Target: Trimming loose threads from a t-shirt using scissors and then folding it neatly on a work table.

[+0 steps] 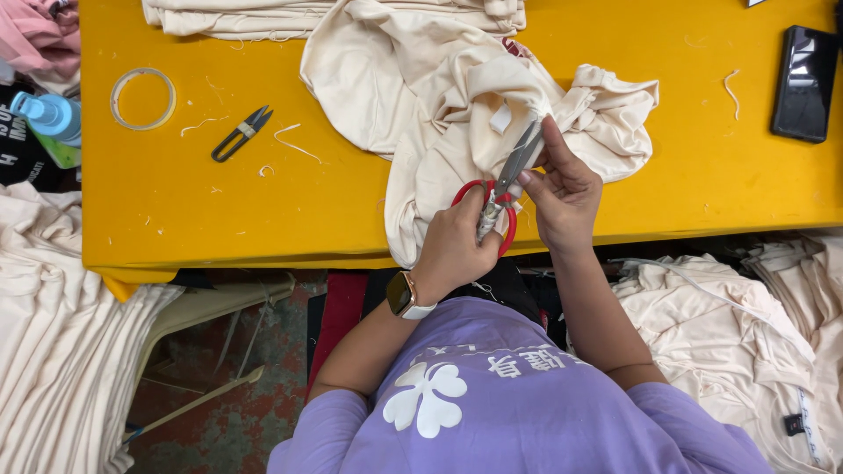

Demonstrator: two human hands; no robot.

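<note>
A bright yellow table (pixel 176 202) is seen from above under even light. Below its near edge, a worn reddish floor (pixel 228 421) is shown, crossed by pale wooden slats (pixel 202 395). Heaps of cream fabric (pixel 53 351) are piled beside the table.

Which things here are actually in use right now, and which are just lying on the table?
In use: red-handled scissors, left hand, right hand, cream garment.
Lying about: thread snips, tape ring, black phone, spray bottle.
</note>
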